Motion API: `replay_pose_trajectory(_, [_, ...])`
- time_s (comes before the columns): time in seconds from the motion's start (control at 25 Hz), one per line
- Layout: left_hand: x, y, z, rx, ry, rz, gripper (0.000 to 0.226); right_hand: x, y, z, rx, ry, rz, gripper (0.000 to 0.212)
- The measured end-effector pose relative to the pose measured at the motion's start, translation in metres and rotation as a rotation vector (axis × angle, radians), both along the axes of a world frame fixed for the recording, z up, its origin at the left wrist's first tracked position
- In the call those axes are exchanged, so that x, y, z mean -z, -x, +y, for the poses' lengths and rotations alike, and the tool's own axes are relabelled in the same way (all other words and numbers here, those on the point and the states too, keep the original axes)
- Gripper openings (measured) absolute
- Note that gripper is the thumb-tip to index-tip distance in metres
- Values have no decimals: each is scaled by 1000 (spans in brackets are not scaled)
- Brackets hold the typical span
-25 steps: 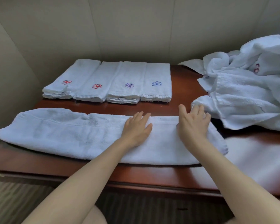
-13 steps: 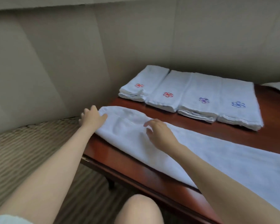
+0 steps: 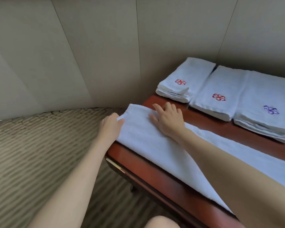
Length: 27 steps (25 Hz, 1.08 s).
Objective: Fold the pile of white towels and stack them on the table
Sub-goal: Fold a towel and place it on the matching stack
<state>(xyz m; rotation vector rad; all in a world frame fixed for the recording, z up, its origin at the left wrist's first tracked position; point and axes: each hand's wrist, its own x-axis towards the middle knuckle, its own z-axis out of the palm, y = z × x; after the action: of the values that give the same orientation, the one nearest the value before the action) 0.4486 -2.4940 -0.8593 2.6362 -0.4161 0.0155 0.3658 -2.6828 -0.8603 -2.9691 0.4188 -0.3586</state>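
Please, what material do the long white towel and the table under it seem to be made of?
The long white towel looks like cotton terry: a matte, nubby surface with a hemmed end, though the fibre cannot be confirmed. The table looks like reddish-brown wood with a glossy lacquer, since it reflects light; it could be veneer. A brass-coloured strip runs along its edge.

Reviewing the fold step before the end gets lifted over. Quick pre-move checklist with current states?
1. Left hand grips the end of the long towel at its near corner: ok.
2. Right hand lies flat on the towel near the far edge: ok.
3. Towel lies smooth in a long strip on the table: ok for the visible part.
4. Towel's other end squared up: cannot tell, out of frame.
5. Folded stacks sit apart from the strip, with bare wood between: ok.
6. Towel end overhangs the table's left edge: not ok if a flat fold is wanted.
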Motion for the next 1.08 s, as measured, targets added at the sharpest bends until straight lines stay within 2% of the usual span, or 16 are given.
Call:
replay_pose_trajectory(0.04, [2, -2, 1, -7, -89, -42, 23, 0, 0, 1, 6, 72, -22, 48])
replay_pose_trajectory(0.12, [-1, -4, -6, 48, -129, -155, 30, -11, 5, 4, 4, 55, -96, 43])
replay_pose_trajectory(0.16, [-3, -4, -10, 109, -112, -142, 34, -15, 10, 6, -1, 2, -93, 38])
replay_pose_trajectory(0.32, [-4, -6, -19, 250, -17, 92, 42, -21, 34, 19, -76, -157, 187, 34])
replay_pose_trajectory(0.4, [-12, -4, -16, 307, -3, 93, 41, -30, 41, 23, -151, -262, 165, 31])
replay_pose_trajectory(0.44, [-16, -4, -14, 374, -40, 41, 42, -33, 46, 27, -205, -268, 99, 28])
replay_pose_trajectory(0.48, [-20, -2, -12, 464, -92, -51, 43, -35, 53, 32, -276, -181, -15, 25])
replay_pose_trajectory(0.56, [-20, 5, -6, 645, -125, -356, 34, -25, 73, 45, -406, 42, -198, 27])
replay_pose_trajectory(0.64, [-12, 12, 6, 688, -58, -584, 25, -8, 92, 54, -442, 39, -246, 34])
replay_pose_trajectory(0.68, [-7, 15, 13, 674, -20, -624, 26, -2, 96, 55, -406, -44, -229, 37])
replay_pose_trajectory(0.8, [8, 25, 29, 600, 29, -622, 33, -2, 93, 38, -188, -305, -138, 42])
replay_pose_trajectory(0.92, [13, 29, 37, 524, 123, -571, 34, -14, 97, 23, -92, -290, 1, 27])
replay_pose_trajectory(1.0, [7, 31, 40, 434, 326, -422, 31, -22, 105, 18, -9, -332, 2, 19])
replay_pose_trajectory(1.08, [-11, 28, 33, 286, 573, -205, 28, -31, 110, 13, 73, -394, -125, 16])
